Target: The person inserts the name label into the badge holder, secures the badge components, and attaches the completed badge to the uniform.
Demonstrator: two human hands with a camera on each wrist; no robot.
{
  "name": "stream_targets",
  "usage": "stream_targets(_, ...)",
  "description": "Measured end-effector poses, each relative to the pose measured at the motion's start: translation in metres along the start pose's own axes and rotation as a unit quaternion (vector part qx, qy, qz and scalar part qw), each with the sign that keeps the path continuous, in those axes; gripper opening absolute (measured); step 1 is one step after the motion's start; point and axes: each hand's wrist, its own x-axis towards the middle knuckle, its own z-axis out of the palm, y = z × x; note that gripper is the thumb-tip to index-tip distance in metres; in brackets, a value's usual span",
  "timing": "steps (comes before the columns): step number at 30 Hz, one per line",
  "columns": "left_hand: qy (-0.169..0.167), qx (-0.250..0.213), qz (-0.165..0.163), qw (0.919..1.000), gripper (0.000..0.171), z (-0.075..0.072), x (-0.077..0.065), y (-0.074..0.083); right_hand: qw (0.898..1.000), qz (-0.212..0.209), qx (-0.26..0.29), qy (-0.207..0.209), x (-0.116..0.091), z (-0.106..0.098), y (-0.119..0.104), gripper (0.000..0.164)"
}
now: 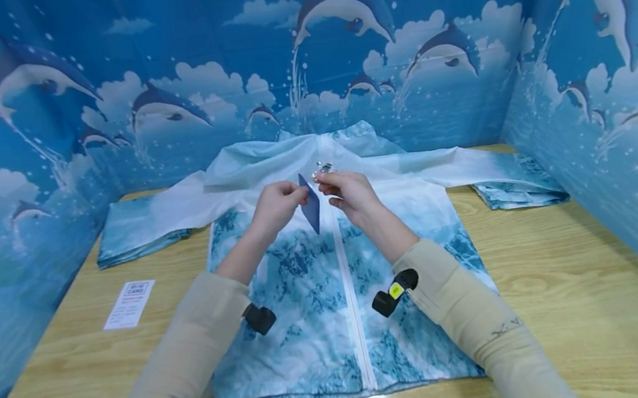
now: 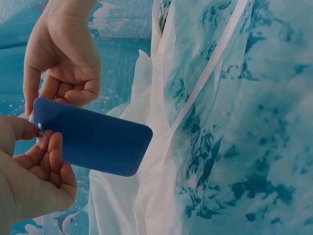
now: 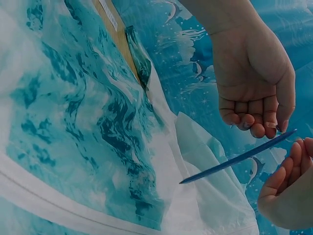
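Observation:
A blue flat card with rounded corners (image 1: pixel 311 205) stands on edge in the air above a zip jacket (image 1: pixel 278 256). My left hand (image 1: pixel 279 205) pinches one end of the card between thumb and fingers; the left wrist view shows the card's broad face (image 2: pixel 95 137). Close beside it, my right hand (image 1: pixel 349 197) pinches a small silvery metal piece (image 1: pixel 324 169), whose exact kind is unclear. In the right wrist view the card (image 3: pixel 234 159) is seen almost edge-on. The jacket, white and teal, lies spread on the table with its white zip (image 1: pixel 348 287) down the middle.
A white printed paper card (image 1: pixel 129 305) lies on the wooden table (image 1: pixel 68 385), left of the jacket. The left sleeve (image 1: pixel 145 225) and right sleeve (image 1: pixel 520 181) stretch outward. Dolphin-print sheets (image 1: pixel 206 34) wall in the back and both sides.

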Motion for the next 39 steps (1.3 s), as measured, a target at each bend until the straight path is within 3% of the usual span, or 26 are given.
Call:
stream_targets(13,-0.005,-0.007,-0.004,1.0000,0.025,0.0008,-0.0010,0.0019,1.000,0.005,0.005,0.003,-0.0003,-0.0003,-0.0002,0.012)
stream_targets(20,0.012,-0.009,-0.001,0.9999,0.023,0.0033,-0.0004,0.0041,1.000,0.002,-0.010,0.003,-0.0010,-0.0011,0.0005,0.014)
stream_targets(39,0.023,-0.026,-0.001,0.9994,0.022,0.0080,-0.0016,0.0050,0.993,0.001,-0.117,0.028,0.0001,-0.0027,-0.0033,0.026)
